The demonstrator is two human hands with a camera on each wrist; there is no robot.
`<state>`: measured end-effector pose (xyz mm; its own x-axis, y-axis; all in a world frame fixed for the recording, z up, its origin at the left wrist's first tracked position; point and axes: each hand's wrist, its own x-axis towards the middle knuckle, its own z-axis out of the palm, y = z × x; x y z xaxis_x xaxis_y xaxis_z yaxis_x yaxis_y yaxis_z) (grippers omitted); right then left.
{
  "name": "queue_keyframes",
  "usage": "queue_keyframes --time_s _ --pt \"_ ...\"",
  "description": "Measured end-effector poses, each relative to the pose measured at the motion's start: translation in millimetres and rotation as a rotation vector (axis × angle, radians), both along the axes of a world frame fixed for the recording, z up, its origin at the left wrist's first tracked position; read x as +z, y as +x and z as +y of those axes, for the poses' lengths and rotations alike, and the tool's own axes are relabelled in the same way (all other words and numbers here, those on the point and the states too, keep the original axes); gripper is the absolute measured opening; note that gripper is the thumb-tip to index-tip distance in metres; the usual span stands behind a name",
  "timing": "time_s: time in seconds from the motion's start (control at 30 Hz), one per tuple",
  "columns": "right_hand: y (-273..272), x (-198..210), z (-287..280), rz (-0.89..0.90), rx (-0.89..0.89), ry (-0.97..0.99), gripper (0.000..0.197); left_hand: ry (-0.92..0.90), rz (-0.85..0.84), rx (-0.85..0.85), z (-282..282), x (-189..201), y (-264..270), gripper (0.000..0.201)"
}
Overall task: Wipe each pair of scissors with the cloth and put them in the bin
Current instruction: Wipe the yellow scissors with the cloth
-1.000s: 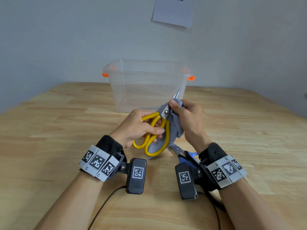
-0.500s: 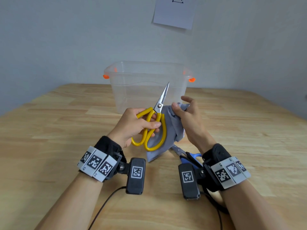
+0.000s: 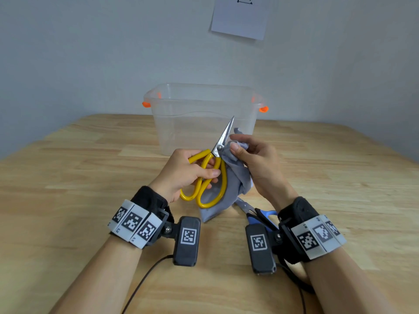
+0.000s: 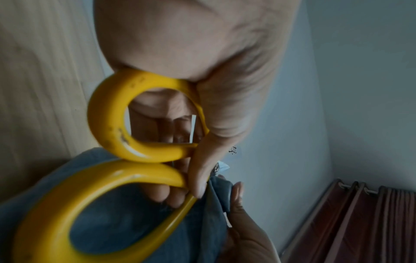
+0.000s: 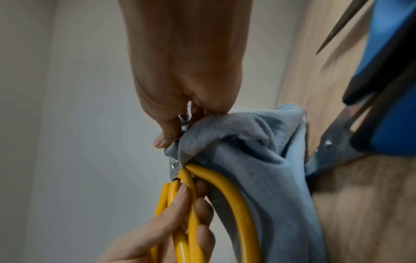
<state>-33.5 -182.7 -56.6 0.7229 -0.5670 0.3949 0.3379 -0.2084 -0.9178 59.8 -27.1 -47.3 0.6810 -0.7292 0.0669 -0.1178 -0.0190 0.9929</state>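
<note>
The right hand [image 3: 256,164] has come back down the blade: a second ago its cloth-wrapped fingers were up near the tip, half a second ago they had let go, leaving the blade bare, and now they pinch the grey cloth [image 3: 229,177] at the pivot of the yellow scissors [image 3: 212,175]. I judge this as the start of another wiping stroke, so this pair is not yet ready for the bin [image 3: 204,114], which stands on the tabletop [image 3: 68,177] just beyond the blade tip. The left hand [image 3: 188,173] grips the yellow handle loops, fingers curled through and around them, blades closed and pointing up and away. A blue-handled pair [image 3: 258,215] lies on the tabletop below the right hand, awaiting its turn.
</note>
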Motion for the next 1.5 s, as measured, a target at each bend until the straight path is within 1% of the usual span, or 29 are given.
queue_keyframes --time_s 0.07,0.17,0.23,0.3,0.33,0.43,0.5,0.53,0.63,0.67,0.73,0.77,0.8,0.93,1.03,1.17,1.27,1.43,1.5 --pt "1 1 -1 -0.015 0.035 0.095 0.021 0.006 -0.006 -0.004 0 0 -1 0.018" --pt "0 2 -1 -0.022 0.074 0.169 0.026 0.010 -0.015 -0.005 -1 0 -1 0.019" --pt "0 3 -1 -0.034 0.032 0.190 0.024 0.008 -0.014 -0.005 0 -1 -1 0.019" --pt "1 4 -3 -0.038 -0.039 0.203 0.015 0.008 -0.014 -0.005 0 0 -1 0.018" --pt "1 5 -4 -0.033 -0.073 0.200 0.012 0.004 -0.012 -0.003 0 0 -1 0.017" --pt "1 4 -7 -0.016 -0.155 0.135 0.013 -0.021 -0.004 0.017 -1 0 -2 0.017" --pt "0 3 -9 -0.001 -0.198 0.089 0.007 -0.045 0.005 0.036 -1 2 -2 0.017" --pt "0 2 -11 0.006 -0.214 0.065 0.009 -0.060 0.013 0.041 -1 3 -2 0.017" --pt "0 1 -13 -0.005 -0.216 0.087 0.026 -0.095 0.044 0.021 2 7 -3 0.018" --pt "-1 2 -13 -0.010 -0.209 0.101 0.026 -0.096 0.053 0.007 2 8 -4 0.018" --pt "-2 4 -13 -0.001 -0.175 0.118 0.013 -0.089 0.068 -0.021 2 9 -5 0.018" --pt "-2 6 -12 -0.005 -0.133 0.138 0.006 -0.084 0.071 -0.032 2 9 -6 0.018" --pt "-3 7 -12 -0.016 -0.077 0.170 0.004 -0.079 0.073 -0.040 1 9 -7 0.018" --pt "-5 10 -11 -0.048 0.147 0.305 0.015 -0.071 0.074 -0.036 1 8 -7 0.018" --pt "-5 11 -9 -0.045 0.219 0.325 0.019 -0.063 0.060 -0.024 0 6 -5 0.019" --pt "-4 9 -7 -0.056 0.249 0.289 0.021 -0.038 0.035 -0.034 0 5 -5 0.020" --pt "-3 8 -5 -0.043 0.196 0.224 0.018 -0.025 0.030 -0.040 0 5 -5 0.021" --pt "-2 3 -5 -0.035 0.102 0.085 0.005 -0.015 0.014 -0.038 0 4 -5 0.019" --pt "0 1 -5 -0.027 0.074 0.045 0.006 -0.010 0.008 -0.045 0 4 -6 0.019"
